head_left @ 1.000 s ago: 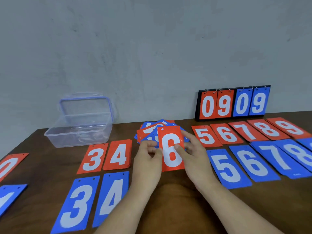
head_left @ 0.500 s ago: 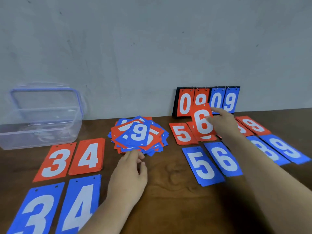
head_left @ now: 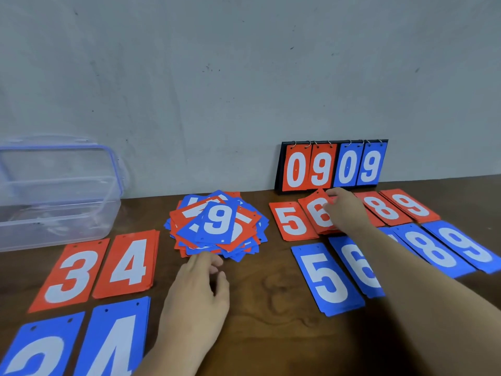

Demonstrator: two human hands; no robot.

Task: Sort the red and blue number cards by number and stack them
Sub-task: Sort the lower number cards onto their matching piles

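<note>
The grip of the left hand (head_left: pixel 198 297) is loose and holds nothing: its fingers are lightly curled, with the fingertips at the near edge of the mixed pile (head_left: pixel 184 218) of red and blue cards. At far left a clear plastic box (head_left: pixel 54 213) stands on the tabletop (head_left: pixel 271 335), its lid propped upright behind it. In front of the box lie the red 3 stack (head_left: pixel 71 272) and red 4 stack (head_left: pixel 127 263) side by side, and nearer the camera the blue 3 stack (head_left: pixel 40 351) and blue 4 stack (head_left: pixel 113 340). The mixed pile sits mid-table, untidy and fanned, with a blue 9 card (head_left: pixel 217 222) face up on top. Against the wall to the right a flip scoreboard (head_left: pixel 333 168) reads 09 in red and 09 in blue. Below it lies the red 5 stack (head_left: pixel 294 221); just beside that the right hand (head_left: pixel 345 210) pinches the red 6 card (head_left: pixel 315 213) by its right edge, the card tilted over other red cards. Further right are the red 8 stack (head_left: pixel 382 207) and red 9 stack (head_left: pixel 409 204). The nearer row holds the blue 5 stack (head_left: pixel 326 278), blue 6 stack (head_left: pixel 357 267), blue 8 stack (head_left: pixel 431 248) and blue 9 stack (head_left: pixel 466 246), the right forearm crossing over it
</note>
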